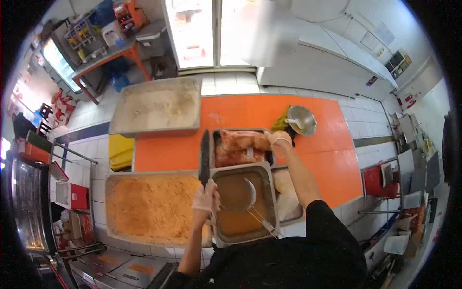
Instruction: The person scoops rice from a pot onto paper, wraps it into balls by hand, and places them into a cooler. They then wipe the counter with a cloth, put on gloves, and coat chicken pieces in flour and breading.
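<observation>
My left hand (206, 198), in a clear glove, is closed round the handle of a large dark knife (205, 156), whose blade points away from me. Also gloved, my right hand (280, 139) is at the right end of a bagged pack of red meat (245, 140), fingers closed on it. The pack lies in a dark tray (215, 163) with more meat below it. Nearer to me, a metal pan (270, 192) holds brown liquid and a strainer (250, 192) with a wire handle. Orange-tan powder (154, 207) fills a wide tray at left.
A tray of pale flour (156, 106) stands at the back left of the orange table (317, 164). A steel bowl (302, 120) with a white utensil sits at the back right. A pan with pale contents (288, 195) is right of the liquid. Yellow container (120, 151) at left.
</observation>
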Action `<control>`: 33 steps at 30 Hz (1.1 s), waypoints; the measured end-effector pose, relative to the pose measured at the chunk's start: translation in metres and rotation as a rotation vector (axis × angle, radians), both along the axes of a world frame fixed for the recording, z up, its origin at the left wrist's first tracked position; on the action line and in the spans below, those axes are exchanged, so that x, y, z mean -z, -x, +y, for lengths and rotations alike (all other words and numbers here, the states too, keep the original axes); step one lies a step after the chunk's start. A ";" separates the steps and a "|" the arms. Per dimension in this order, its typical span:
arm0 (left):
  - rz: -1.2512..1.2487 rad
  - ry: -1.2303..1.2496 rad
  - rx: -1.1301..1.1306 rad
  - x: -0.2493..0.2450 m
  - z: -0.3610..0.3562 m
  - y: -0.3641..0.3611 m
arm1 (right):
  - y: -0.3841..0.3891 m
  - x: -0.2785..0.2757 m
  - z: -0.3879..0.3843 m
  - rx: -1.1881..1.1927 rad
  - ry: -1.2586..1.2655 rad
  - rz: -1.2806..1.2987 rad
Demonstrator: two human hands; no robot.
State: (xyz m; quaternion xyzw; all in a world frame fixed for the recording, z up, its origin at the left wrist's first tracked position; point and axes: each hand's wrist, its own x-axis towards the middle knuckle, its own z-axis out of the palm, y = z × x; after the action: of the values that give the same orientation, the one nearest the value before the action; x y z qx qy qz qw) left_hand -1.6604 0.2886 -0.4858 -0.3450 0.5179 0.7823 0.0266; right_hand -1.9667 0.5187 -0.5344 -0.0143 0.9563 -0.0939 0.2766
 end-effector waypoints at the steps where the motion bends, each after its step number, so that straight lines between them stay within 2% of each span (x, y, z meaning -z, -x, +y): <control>1: 0.005 0.051 0.030 0.005 -0.001 -0.011 | 0.008 0.023 -0.002 -0.008 0.017 0.003; 3: -0.008 0.112 0.085 0.005 0.000 -0.021 | 0.019 0.076 0.009 -0.617 -0.476 0.472; 4: -0.010 0.107 0.077 0.004 0.002 -0.023 | 0.026 0.108 0.014 -0.627 -0.479 0.471; 6: -0.077 0.185 0.139 0.001 0.004 -0.024 | 0.043 0.160 0.016 0.167 0.270 0.565; 7: -0.066 0.198 0.124 -0.001 0.002 -0.021 | 0.043 0.166 0.014 -0.067 0.098 0.886; 8: -0.064 0.278 0.161 -0.002 0.003 -0.019 | 0.040 0.144 0.004 -0.074 0.115 0.893; 10: -0.062 0.356 0.197 -0.009 0.004 -0.017 | 0.019 0.080 -0.002 0.273 0.569 0.545; 11: -0.102 0.368 0.216 -0.018 0.004 -0.014 | 0.023 0.071 -0.001 0.328 0.993 0.454; 13: -0.132 0.382 0.244 -0.022 0.010 -0.009 | -0.003 -0.015 -0.022 -0.101 0.831 0.578; 14: -0.139 0.369 0.263 -0.022 0.010 -0.006 | -0.007 -0.035 -0.029 -0.100 0.837 0.591; 16: -0.139 0.386 0.264 -0.037 0.006 -0.001 | -0.008 -0.059 -0.052 -0.846 -0.334 1.020; 17: -0.090 0.512 0.251 -0.056 0.011 0.001 | 0.001 -0.062 -0.058 -0.974 -0.021 1.395; 18: -0.052 0.626 0.237 -0.066 0.017 -0.003 | 0.009 -0.063 -0.061 -0.987 -0.005 1.405; 19: -0.035 0.444 0.197 -0.049 0.017 -0.003 | -0.004 -0.098 -0.064 -0.838 0.403 0.824; 20: -0.033 0.446 0.173 -0.045 0.019 -0.007 | -0.012 -0.121 -0.072 -0.644 0.735 0.223; 21: -0.018 0.423 0.179 -0.044 0.020 -0.007 | -0.010 -0.111 -0.072 -0.676 0.737 0.232; 23: -0.077 0.307 0.263 -0.052 0.022 -0.005 | -0.008 -0.076 -0.050 -1.265 -0.215 1.441; 27: -0.191 0.218 0.344 -0.055 0.046 0.002 | -0.030 -0.069 -0.018 -1.202 -0.126 1.342; 29: -0.094 0.237 0.330 -0.042 0.057 0.012 | -0.033 -0.045 -0.010 -1.163 -0.319 1.381; 30: -0.095 0.246 0.341 -0.040 0.063 0.022 | -0.029 -0.028 -0.005 -1.148 -0.319 1.382; 33: -0.139 0.368 0.422 -0.017 0.080 0.041 | -0.029 0.041 0.003 -1.033 -0.800 1.741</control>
State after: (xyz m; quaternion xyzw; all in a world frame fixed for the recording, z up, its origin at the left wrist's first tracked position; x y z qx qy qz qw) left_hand -1.7014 0.3683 -0.4687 -0.2812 0.7084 0.6270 0.1613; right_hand -1.9375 0.5213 -0.5749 -0.3853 0.6644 0.3940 -0.5049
